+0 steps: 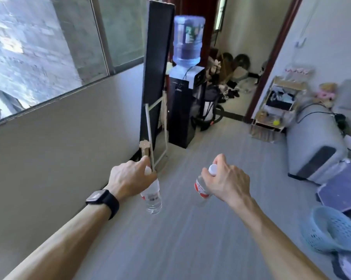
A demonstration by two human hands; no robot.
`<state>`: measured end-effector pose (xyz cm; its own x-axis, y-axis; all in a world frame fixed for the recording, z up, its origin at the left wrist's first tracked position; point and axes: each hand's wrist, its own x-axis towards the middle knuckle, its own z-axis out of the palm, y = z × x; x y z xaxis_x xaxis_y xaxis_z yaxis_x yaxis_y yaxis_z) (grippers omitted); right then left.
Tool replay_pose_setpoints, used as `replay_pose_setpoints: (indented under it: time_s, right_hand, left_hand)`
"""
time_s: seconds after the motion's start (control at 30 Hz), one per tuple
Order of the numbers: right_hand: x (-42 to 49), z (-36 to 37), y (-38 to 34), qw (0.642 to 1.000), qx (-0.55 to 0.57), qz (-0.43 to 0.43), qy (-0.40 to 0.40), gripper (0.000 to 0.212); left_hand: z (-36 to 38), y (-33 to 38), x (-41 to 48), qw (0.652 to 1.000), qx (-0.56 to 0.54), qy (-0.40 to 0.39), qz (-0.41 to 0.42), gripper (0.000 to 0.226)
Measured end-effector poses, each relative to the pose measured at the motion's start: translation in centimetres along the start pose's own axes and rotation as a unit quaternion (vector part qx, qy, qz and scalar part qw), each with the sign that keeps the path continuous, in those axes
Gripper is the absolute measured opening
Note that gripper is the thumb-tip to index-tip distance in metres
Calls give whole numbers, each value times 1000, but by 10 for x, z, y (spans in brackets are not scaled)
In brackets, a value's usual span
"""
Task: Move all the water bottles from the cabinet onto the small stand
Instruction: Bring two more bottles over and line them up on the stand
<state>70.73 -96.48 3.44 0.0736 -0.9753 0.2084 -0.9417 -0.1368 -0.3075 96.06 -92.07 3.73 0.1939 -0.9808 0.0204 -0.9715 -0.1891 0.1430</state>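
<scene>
Grey plank floor [221, 150], window [49, 47] on the left wall, water dispenser [182, 106] beside a doorway.

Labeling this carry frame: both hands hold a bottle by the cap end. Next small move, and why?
Probably keep walking forward, bottles held. The left hand and right hand each grip a water bottle near its cap, hanging above bare floor. No surface lies within reach to set them on; which piece ahead is the stand is unclear.

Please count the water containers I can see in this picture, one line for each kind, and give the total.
Small water bottles: 2, one in the left hand at, one in the right hand at
Large dispenser jug: 1
Total: 3
</scene>
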Motion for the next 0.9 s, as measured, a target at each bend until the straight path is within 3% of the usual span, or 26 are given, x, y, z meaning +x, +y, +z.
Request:
replay_pose_setpoints:
  time_s: [0.2, 0.5, 0.73, 0.9]
  right_hand:
    - [72, -28, 67, 994, -46, 81, 62, 32]
    - [203, -71, 119, 964, -104, 197, 144, 33]
    - [292, -87, 143, 948, -107, 245, 174, 34]
    - [359, -78, 186, 943, -117, 260, 171, 36]
  left_hand:
    - [-5, 96, 122, 989, 10, -1, 149, 31]
    - [-29, 200, 299, 955, -12, 15, 296, 30]
    - [-39, 260, 412, 927, -5, 46, 372, 32]
    - [-28, 305, 484, 924, -6, 43, 379, 32]
